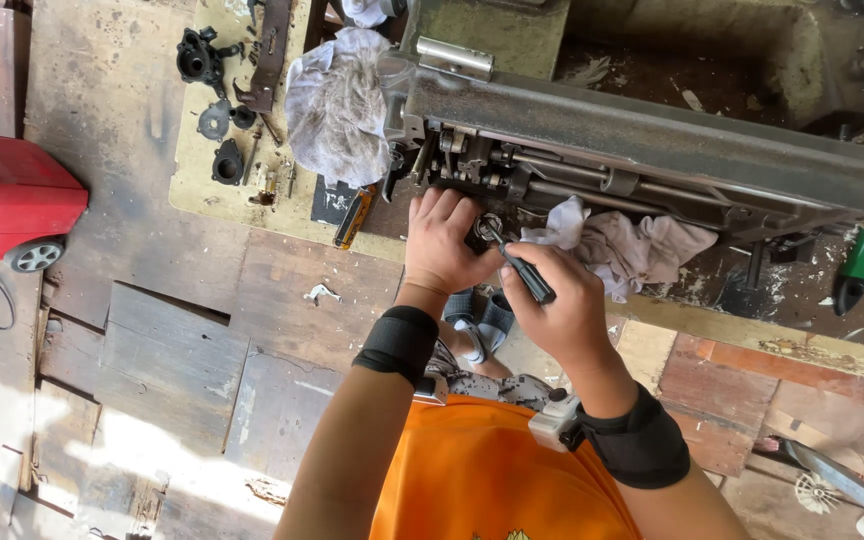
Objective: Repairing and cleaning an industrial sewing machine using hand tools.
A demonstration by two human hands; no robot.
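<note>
Left hand: our left hand (442,243) sat against the underside of the big grey machine (652,150), its fingers curled shut around a small round metal part (488,226).
Right hand: our right hand (555,300) was wrapped tight around the black handle of a screwdriver (517,262).
Screwdriver: its thin tip pointed up and left and touched the round part, right between our two hands.
Machine: it lay tipped over on the worn wooden table (252,200), with its rods and gears showing.
Rags: a white rag (632,245) lay just beside our right hand, and a dirty grey rag (337,105) hung near the machine's left end.
Black parts: small black pieces (214,95) sat well apart, at the table's far left.
Floor: a red cart (7,200) stood on the boards.
</note>
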